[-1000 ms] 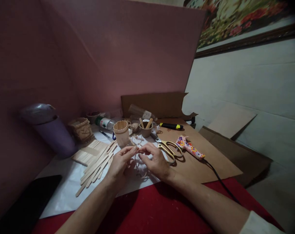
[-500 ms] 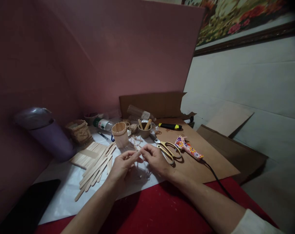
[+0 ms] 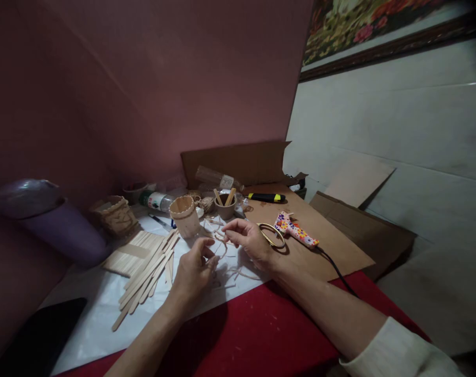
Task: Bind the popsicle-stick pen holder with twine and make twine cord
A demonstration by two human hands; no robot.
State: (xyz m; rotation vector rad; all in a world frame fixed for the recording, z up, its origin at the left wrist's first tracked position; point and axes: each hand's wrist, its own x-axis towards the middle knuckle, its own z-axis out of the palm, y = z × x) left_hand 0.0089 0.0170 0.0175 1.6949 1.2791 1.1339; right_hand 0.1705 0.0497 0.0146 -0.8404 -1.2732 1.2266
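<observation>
Both my hands work low over the white sheet. A thin, light brown piece of twine (image 3: 224, 248) curves between them. My right hand (image 3: 252, 243) pinches it near the thumb and fingertips. My left hand (image 3: 194, 269) is curled, with the twine reaching its thumb; the exact grip is partly hidden. Just behind my hands stands a small round wooden cup (image 3: 184, 219) made of craft sticks, with twine round its upper part. Loose twine pieces (image 3: 241, 274) lie below my right hand. Gold-handled scissors (image 3: 276, 238) lie beside my right hand, their blades hidden behind it.
Craft sticks (image 3: 147, 283) lie fanned out at left, near a banded bundle (image 3: 131, 253). A flowered glue gun (image 3: 295, 230) and a black-yellow cutter (image 3: 266, 197) rest on cardboard (image 3: 340, 251). Behind are a small pot (image 3: 225, 210) and plastic bottles (image 3: 157, 200). A purple tumbler (image 3: 67, 230) leans left.
My hands, which met at the fingertips, have moved apart, with the twine showing between them. My right hand now covers more of the scissors. The view has shifted slightly right.
</observation>
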